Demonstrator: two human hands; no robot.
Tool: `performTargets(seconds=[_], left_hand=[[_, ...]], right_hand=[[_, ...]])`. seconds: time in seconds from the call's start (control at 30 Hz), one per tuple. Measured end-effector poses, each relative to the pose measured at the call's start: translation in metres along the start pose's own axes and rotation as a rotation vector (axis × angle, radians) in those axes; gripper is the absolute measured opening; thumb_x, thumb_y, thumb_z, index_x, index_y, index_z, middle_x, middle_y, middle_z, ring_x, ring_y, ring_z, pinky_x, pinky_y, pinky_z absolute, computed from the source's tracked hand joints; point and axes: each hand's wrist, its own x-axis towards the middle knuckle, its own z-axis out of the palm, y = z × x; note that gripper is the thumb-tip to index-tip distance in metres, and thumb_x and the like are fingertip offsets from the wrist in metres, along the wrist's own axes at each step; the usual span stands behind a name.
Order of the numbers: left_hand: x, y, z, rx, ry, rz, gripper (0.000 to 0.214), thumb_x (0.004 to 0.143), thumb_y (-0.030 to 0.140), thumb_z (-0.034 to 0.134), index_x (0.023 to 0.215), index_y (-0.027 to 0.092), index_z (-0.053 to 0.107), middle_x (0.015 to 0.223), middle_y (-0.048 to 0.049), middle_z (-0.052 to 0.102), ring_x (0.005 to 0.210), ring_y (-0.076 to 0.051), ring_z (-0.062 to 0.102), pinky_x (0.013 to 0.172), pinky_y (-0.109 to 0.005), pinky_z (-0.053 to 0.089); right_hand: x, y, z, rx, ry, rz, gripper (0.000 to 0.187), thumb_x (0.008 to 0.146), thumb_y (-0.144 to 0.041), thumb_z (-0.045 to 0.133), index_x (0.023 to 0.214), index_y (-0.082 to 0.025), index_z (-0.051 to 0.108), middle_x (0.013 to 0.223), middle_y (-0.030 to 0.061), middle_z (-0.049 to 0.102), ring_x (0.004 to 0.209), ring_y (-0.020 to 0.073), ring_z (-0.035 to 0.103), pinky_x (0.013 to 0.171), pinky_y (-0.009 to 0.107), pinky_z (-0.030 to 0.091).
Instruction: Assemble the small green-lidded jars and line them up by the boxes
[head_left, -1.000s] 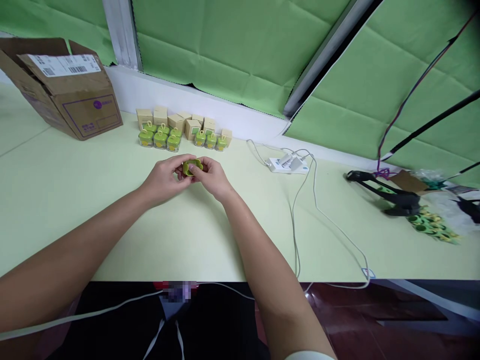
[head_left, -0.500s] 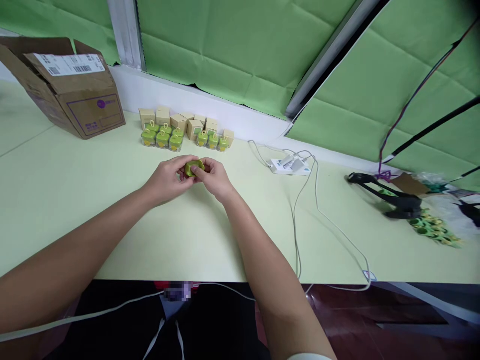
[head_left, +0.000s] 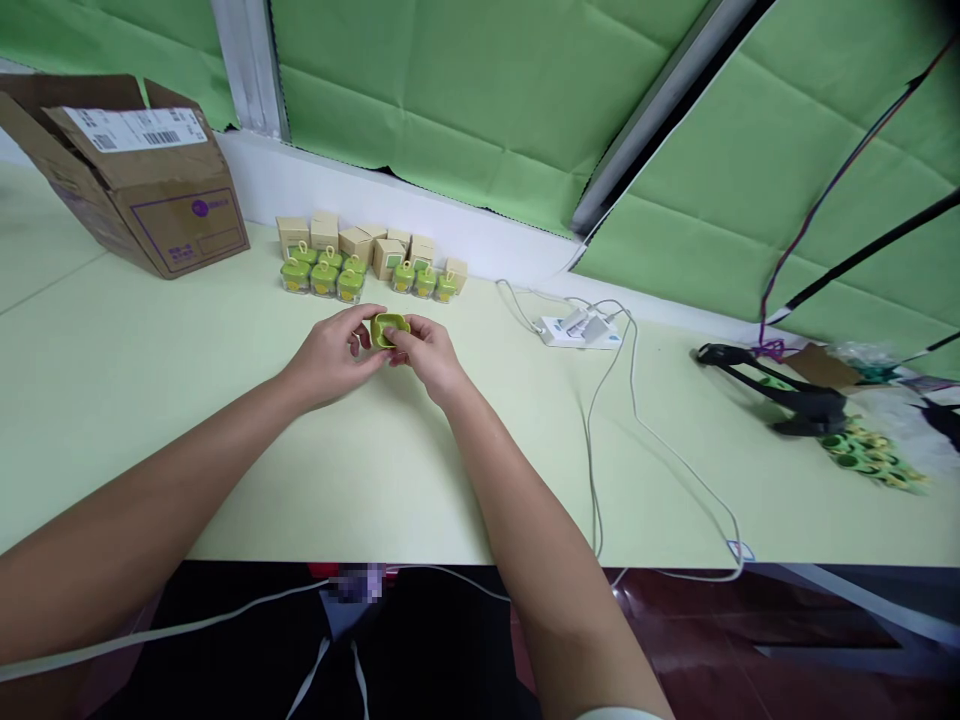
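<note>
Right hand (head_left: pixel 430 354) holds green cap (head_left: pixel 382 326) — hollow facing camera, long axis unclear.

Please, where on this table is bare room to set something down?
The table is bare between the right hand and the white cable, and between the left hand and the cardboard box. It is crowded beyond the hands, where small boxes stand behind green-lidded containers, and at the far right, around the black object.
</note>
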Motion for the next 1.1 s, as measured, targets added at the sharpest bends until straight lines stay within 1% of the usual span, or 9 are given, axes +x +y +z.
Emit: performTargets(seconds=[0.17,0.3,0.5,0.73,0.93,1.1], left_hand=[[0.001,-0.006,0.002,-0.043,0.077,0.018,0.040,0.079,0.022,0.069,0.119,0.020,0.070,0.098,-0.0037,0.074,0.075,-0.015,0.066,0.076,-0.031,0.057],[0.001,-0.008,0.003,-0.053,0.092,0.002,0.034,0.081,0.020,0.067,0.114,0.020,0.071,0.093,-0.0032,0.074,0.075,-0.015,0.066,0.073,-0.030,0.056],[0.003,-0.004,-0.002,0.019,0.091,0.045,0.028,0.080,0.018,0.065,0.107,0.019,0.071,0.089,-0.0030,0.073,0.073,-0.016,0.063,0.071,-0.030,0.053],[0.005,-0.003,-0.005,0.093,0.054,0.068,0.023,0.079,0.014,0.061,0.101,0.019,0.069,0.083,-0.0018,0.066,0.073,-0.016,0.059,0.069,-0.030,0.048],[0.004,-0.005,-0.003,0.073,0.048,0.068,0.023,0.080,0.015,0.060,0.100,0.020,0.069,0.081,-0.0016,0.065,0.072,-0.016,0.059,0.067,-0.030,0.047],[0.002,-0.005,-0.002,0.037,0.057,0.032,0.028,0.079,0.017,0.061,0.105,0.022,0.069,0.086,-0.0021,0.067,0.074,-0.017,0.060,0.068,-0.031,0.049]], right_hand=[[-0.002,-0.003,0.000,0.175,-0.003,0.086,0.019,0.072,-0.031,0.079,0.079,-0.019,0.066,0.069,-0.0032,0.064,0.059,0.0083,0.056,0.057,0.022,0.049],[-0.004,-0.004,0.002,0.255,-0.075,0.128,0.023,0.070,-0.030,0.082,0.082,-0.019,0.066,0.069,-0.0030,0.065,0.059,0.0080,0.056,0.057,0.022,0.049],[-0.007,-0.005,0.004,0.310,-0.085,0.133,0.025,0.068,-0.029,0.084,0.081,-0.018,0.066,0.070,-0.0026,0.065,0.059,0.0079,0.057,0.055,0.022,0.048],[-0.008,-0.005,0.007,0.260,-0.055,0.121,0.025,0.065,-0.029,0.082,0.079,-0.018,0.065,0.063,-0.0052,0.059,0.056,0.0075,0.051,0.053,0.022,0.042],[-0.010,-0.006,0.009,0.214,-0.020,0.074,0.024,0.065,-0.031,0.082,0.076,-0.019,0.064,0.059,-0.0075,0.051,0.053,0.0062,0.043,0.051,0.022,0.035],[-0.010,-0.007,0.010,0.214,-0.010,0.104,0.021,0.068,-0.031,0.077,0.080,-0.020,0.065,0.063,-0.0066,0.054,0.056,0.0075,0.047,0.052,0.023,0.038]])
